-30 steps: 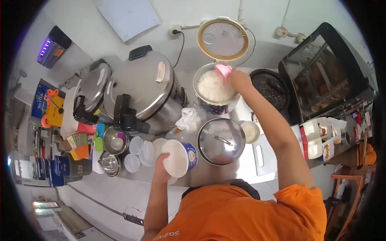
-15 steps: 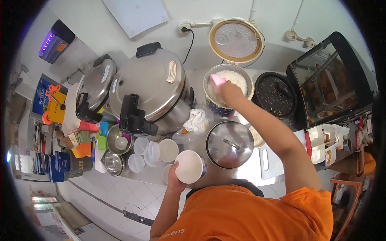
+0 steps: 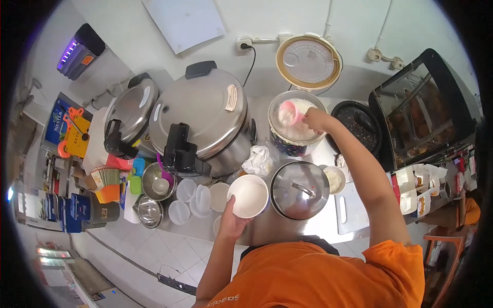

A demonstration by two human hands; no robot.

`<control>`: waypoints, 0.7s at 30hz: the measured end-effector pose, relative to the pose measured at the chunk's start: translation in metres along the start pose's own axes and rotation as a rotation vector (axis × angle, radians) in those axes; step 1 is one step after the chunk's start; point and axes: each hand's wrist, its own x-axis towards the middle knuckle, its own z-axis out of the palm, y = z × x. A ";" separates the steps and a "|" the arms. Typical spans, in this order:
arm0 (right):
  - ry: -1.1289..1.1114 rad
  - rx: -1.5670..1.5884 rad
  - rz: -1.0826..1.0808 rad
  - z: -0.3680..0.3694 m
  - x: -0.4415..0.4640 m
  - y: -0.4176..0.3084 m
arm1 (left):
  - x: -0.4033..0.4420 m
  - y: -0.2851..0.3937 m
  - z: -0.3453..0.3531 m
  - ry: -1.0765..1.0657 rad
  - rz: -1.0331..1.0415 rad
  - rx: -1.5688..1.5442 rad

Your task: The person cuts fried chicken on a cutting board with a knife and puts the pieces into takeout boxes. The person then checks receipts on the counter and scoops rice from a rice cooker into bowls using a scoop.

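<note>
Over a steel counter [image 3: 263, 230], the outstretched right hand [image 3: 318, 120] grips a pink scoop [image 3: 289, 113], the left hand [image 3: 236, 222] a tub [image 3: 250, 196].

The white wall [image 3: 267, 18] carries a surface-mounted power socket [image 3: 244, 43]. A stainless-steel counter [image 3: 257, 232] stands against it. The floor [image 3: 186, 251] has pale tiles.

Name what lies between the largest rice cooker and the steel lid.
A crumpled white bundle lies between the largest rice cooker and steel lid, in the head view.
</note>
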 end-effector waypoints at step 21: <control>0.025 -0.487 -0.311 0.036 0.036 0.026 | -0.002 -0.015 -0.025 -0.083 0.023 -0.012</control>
